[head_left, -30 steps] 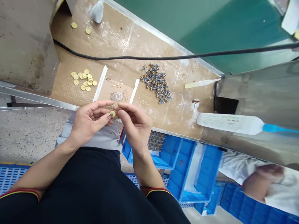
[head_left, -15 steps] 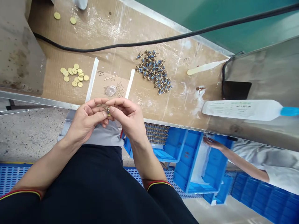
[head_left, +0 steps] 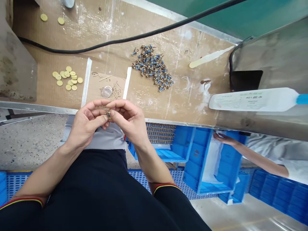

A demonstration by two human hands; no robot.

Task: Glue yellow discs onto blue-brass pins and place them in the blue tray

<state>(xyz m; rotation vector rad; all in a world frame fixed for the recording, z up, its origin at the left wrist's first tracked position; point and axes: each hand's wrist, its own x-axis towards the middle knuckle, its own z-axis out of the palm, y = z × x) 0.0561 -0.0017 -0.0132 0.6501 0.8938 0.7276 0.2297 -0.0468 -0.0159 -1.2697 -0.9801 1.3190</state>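
Observation:
Over the table's front edge my left hand (head_left: 87,123) and my right hand (head_left: 128,121) meet, fingertips pinched together. Between them is a small brass-coloured piece (head_left: 108,113), mostly covered by the thumbs, so its exact kind does not show. Just beyond the hands lie a thin coil of clear line (head_left: 106,91), a thin stick (head_left: 105,78) and tiny loose bits on cardboard between two white strips. Yellow discs (head_left: 68,74) are scattered to the left. A heap of small blue and brass-coloured parts (head_left: 154,67) sits to the right.
A black cable (head_left: 115,41) crosses the table. To the right lie a white glue bottle (head_left: 252,99) with a blue cap and a pale flat stick (head_left: 204,60). Blue crates (head_left: 184,141) stand below the table edge. At right, a co-worker's hand (head_left: 225,138) reaches over a crate.
The view has shifted slightly, so the table's things appear farther left and a little higher. Both my hands keep nearly the same pinch on the small piece.

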